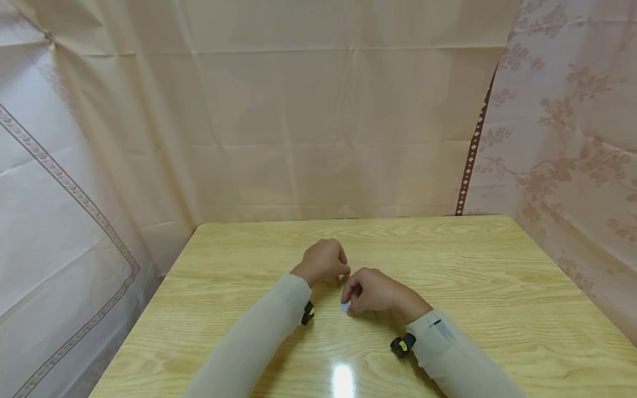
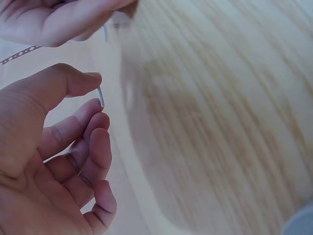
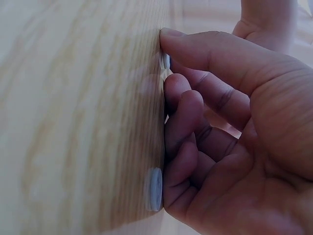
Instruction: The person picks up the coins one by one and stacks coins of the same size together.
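Note:
My left hand (image 1: 323,262) is over the middle of the table. In the left wrist view its thumb and index finger pinch a thin white piece (image 2: 100,96), seen edge-on, while the other fingers curl loosely. Nearer to me and to the right, my right hand (image 1: 378,290) pinches a small white disc (image 1: 345,307) between thumb and index finger, fingertips right at the tabletop. The right wrist view shows a pale round disc (image 3: 156,189) lying on the wood beside the little finger; my right hand hides it from the head view.
The light wood-grain table (image 1: 239,249) carries both hands' work, with a bright reflection near its front. Behind it hangs a beige curtain (image 1: 318,127); patterned cloths (image 1: 572,138) hang at the sides. A black wrist camera (image 1: 403,345) sits at each sleeve.

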Available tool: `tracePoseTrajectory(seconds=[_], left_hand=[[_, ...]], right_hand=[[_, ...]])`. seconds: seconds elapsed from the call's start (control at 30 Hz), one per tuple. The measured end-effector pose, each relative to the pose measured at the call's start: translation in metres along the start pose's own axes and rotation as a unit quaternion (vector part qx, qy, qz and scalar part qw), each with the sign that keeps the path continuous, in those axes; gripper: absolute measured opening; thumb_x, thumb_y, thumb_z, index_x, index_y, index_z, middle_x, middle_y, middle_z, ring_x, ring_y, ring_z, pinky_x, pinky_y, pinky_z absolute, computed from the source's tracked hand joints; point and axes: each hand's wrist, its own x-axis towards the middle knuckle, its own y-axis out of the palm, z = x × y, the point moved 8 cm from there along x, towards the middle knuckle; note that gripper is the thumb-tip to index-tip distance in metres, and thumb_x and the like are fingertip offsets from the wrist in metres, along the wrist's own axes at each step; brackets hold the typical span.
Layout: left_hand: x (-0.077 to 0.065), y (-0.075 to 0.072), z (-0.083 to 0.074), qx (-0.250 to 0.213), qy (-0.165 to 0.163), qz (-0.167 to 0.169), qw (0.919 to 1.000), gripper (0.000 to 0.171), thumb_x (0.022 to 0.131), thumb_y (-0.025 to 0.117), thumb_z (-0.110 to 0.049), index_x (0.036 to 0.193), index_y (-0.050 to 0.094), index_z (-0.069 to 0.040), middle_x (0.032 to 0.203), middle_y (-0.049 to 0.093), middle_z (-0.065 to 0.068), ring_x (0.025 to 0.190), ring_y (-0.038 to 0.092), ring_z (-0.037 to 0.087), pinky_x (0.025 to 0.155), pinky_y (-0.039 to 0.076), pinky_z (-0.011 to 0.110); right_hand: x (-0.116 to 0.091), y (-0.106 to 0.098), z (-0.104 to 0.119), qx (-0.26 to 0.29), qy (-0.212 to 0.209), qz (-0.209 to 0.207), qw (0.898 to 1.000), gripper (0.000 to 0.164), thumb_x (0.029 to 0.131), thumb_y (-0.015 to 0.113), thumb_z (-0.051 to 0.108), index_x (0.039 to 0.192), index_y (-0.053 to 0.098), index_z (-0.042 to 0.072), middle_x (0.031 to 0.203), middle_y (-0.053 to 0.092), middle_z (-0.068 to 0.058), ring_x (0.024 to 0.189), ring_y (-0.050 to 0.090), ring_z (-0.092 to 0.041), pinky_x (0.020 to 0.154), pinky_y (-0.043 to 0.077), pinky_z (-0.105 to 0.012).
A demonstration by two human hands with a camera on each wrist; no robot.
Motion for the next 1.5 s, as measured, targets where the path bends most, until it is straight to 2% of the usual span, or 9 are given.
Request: tracePoseTrajectory(seconds=[0.13,0.33,0.7,0.93,1.5], left_hand=[[-0.002,-0.005,0.000,-0.021,0.011,-0.014,0.9996,0.007,0.086,0.082,-0.029,0.085,0.078,-0.022,0.091,0.074,-0.010,0.074,0.064,0.008,0.065,0.054,0.029],[-0.007,-0.011,0.004,-0.049,0.008,-0.025,0.9984,0.009,0.084,0.081,-0.030,0.087,0.077,-0.023,0.089,0.073,-0.011,0.075,0.064,0.009,0.066,0.054,0.030],[-0.030,-0.028,0.011,-0.100,0.013,-0.067,0.9927,0.006,0.082,0.078,-0.029,0.084,0.077,-0.023,0.082,0.070,-0.012,0.072,0.063,0.011,0.063,0.052,0.031],[-0.041,-0.033,0.012,-0.125,0.020,-0.070,0.9895,0.009,0.082,0.076,-0.030,0.087,0.076,-0.023,0.085,0.070,-0.010,0.072,0.062,0.012,0.062,0.052,0.032],[-0.066,-0.048,0.004,-0.109,0.048,-0.104,0.9874,0.007,0.083,0.077,-0.034,0.086,0.077,-0.027,0.092,0.067,-0.011,0.077,0.061,0.012,0.059,0.052,0.032]], right_hand=[[0.000,0.000,-0.001,0.002,0.003,0.003,1.000,0.014,0.082,0.087,0.010,0.091,0.078,0.016,0.073,0.066,0.001,0.064,0.052,-0.010,0.060,0.044,-0.025],[-0.001,0.000,0.000,0.004,0.001,0.004,1.000,0.014,0.082,0.087,0.010,0.091,0.078,0.015,0.072,0.065,0.002,0.063,0.051,-0.009,0.060,0.044,-0.024],[0.001,0.002,-0.003,0.005,0.000,0.004,1.000,0.014,0.081,0.087,0.010,0.090,0.078,0.016,0.071,0.062,0.003,0.063,0.051,-0.010,0.059,0.043,-0.025],[0.001,0.002,-0.005,0.003,0.007,0.005,1.000,0.015,0.081,0.087,0.010,0.090,0.077,0.017,0.073,0.064,0.002,0.065,0.052,-0.011,0.060,0.043,-0.027],[0.000,0.001,-0.004,-0.005,0.010,0.002,1.000,0.013,0.082,0.087,0.012,0.089,0.077,0.017,0.076,0.067,0.001,0.067,0.055,-0.013,0.064,0.048,-0.031]])
